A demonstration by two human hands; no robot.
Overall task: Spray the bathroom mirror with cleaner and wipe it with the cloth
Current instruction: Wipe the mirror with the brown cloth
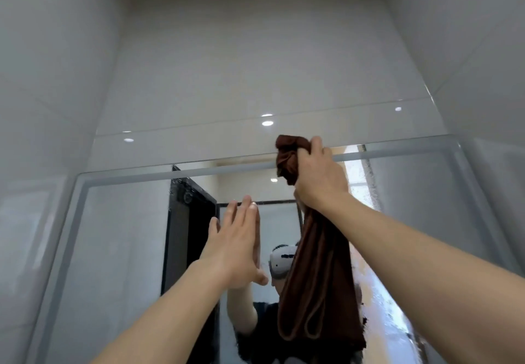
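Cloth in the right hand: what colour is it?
Dark brown. The cloth hangs from the right hand at the mirror's top edge; head view shows it.

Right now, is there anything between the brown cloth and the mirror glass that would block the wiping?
Nothing visible does. The right hand grips the brown cloth at the mirror's top edge, its tail hanging down in front of the glass. The left hand, fingers straight, lies beside it, not between.

Glossy grey tiled walls (255,51)

soft matt brown cloth (318,272); glossy glass mirror (119,250), frosted border; smooth glossy grey wall tiles (255,65)
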